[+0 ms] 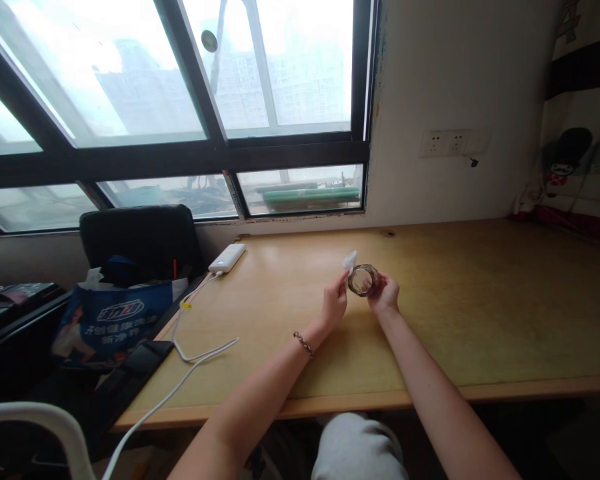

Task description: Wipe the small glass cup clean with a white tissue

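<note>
Above the middle of the desk, my right hand (384, 295) grips the right side of a round, shiny brown ring-shaped thing (351, 285). Its middle shows pale, with a bit of finger behind or inside it; its exact kind is not clear. At the ring's left edge, my left hand (334, 299) is closed, thumb and fingers pinched together. A small crumpled, whitish, thin piece (350, 260) sticks up from the left fingertips. Whether that piece is joined to the ring cannot be made out. A braided bracelet (303, 344) circles the left wrist.
Both hands are over a wooden desk (480, 320). At its left edge lies a white power bank (228, 257) with a white cable (180, 347). A black chair (140, 230) holding a blue bag (115, 320) stands left. Behind are a window, a wall socket (446, 143) and a curtain (580, 120).
</note>
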Action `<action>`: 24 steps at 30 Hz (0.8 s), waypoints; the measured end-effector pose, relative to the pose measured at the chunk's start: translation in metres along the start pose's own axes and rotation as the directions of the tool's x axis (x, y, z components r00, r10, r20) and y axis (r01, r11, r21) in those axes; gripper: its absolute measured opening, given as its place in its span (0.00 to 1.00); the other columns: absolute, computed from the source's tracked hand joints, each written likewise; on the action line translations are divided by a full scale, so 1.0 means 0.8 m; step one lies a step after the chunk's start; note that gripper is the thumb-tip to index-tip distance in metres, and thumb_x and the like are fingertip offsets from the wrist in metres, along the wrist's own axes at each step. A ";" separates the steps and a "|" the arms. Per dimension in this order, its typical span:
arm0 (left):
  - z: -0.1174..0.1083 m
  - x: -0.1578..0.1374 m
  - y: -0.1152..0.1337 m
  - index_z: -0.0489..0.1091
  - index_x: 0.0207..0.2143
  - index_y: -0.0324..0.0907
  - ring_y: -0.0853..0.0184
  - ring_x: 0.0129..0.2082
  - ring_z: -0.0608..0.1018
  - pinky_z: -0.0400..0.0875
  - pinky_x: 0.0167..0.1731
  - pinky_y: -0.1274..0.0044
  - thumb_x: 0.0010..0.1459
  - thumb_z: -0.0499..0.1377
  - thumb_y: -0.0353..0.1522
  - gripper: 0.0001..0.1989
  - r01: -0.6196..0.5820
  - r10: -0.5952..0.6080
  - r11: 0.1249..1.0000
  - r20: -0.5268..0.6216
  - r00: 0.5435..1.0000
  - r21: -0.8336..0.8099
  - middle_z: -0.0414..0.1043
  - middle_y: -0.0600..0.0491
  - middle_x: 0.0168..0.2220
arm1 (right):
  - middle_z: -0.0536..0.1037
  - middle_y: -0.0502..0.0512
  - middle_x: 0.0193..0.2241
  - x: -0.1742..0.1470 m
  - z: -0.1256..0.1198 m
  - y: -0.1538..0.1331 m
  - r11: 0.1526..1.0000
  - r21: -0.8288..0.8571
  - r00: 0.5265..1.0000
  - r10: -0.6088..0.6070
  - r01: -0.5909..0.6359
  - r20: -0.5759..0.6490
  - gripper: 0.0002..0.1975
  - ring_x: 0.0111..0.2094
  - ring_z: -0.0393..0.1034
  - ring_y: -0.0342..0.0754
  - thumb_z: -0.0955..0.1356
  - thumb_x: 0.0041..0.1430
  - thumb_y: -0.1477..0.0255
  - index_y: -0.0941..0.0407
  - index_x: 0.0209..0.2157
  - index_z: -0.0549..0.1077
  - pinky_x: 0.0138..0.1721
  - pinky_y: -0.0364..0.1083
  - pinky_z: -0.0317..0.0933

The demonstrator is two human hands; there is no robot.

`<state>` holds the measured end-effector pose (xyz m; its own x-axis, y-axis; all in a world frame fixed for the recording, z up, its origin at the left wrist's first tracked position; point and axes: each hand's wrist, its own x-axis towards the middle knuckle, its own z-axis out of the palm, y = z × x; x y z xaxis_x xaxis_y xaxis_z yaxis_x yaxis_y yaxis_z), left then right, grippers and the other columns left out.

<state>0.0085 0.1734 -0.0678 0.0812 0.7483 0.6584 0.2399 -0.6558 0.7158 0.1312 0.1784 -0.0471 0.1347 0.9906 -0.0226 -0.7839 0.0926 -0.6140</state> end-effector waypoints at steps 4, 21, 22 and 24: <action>-0.004 0.002 0.002 0.66 0.46 0.39 0.66 0.43 0.72 0.68 0.44 0.70 0.53 0.47 0.22 0.18 0.052 -0.052 0.998 -0.023 0.998 -0.031 0.70 0.49 0.43 | 0.59 0.44 0.11 0.000 0.001 0.012 0.952 -0.243 0.975 -0.209 0.186 -0.071 0.09 0.15 0.51 0.38 0.63 0.43 0.73 0.57 0.14 0.59 0.16 0.40 0.46; -0.013 0.004 0.025 0.60 0.50 0.40 0.65 0.57 0.54 0.58 0.53 0.64 0.51 0.41 0.16 0.25 -0.523 0.424 0.833 0.399 0.813 0.181 0.58 0.47 0.54 | 0.71 0.50 0.19 0.007 -0.005 0.023 0.995 -0.084 0.998 -0.047 0.050 0.036 0.04 0.19 0.63 0.40 0.63 0.41 0.75 0.60 0.21 0.69 0.18 0.39 0.55; -0.013 0.004 0.024 0.61 0.48 0.40 0.65 0.57 0.54 0.57 0.54 0.64 0.52 0.41 0.17 0.24 -0.557 0.442 0.807 0.429 0.788 0.193 0.59 0.47 0.54 | 0.71 0.50 0.19 0.009 -0.007 0.023 0.999 -0.032 0.999 -0.038 0.040 0.038 0.04 0.20 0.64 0.40 0.63 0.42 0.75 0.59 0.21 0.68 0.20 0.39 0.57; -0.012 0.003 0.024 0.63 0.47 0.38 0.66 0.57 0.54 0.56 0.55 0.65 0.54 0.42 0.18 0.22 -0.606 0.451 0.764 0.488 0.747 0.221 0.60 0.47 0.52 | 0.70 0.49 0.17 0.012 -0.011 0.020 0.999 0.022 0.998 -0.049 0.048 0.048 0.05 0.20 0.65 0.41 0.63 0.44 0.73 0.58 0.19 0.67 0.23 0.41 0.60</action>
<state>0.0036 0.1615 -0.0505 0.6414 0.3119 0.7010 0.3479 -0.9326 0.0966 0.1250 0.1882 -0.0644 0.1433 0.9886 0.0454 -0.7899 0.1419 -0.5965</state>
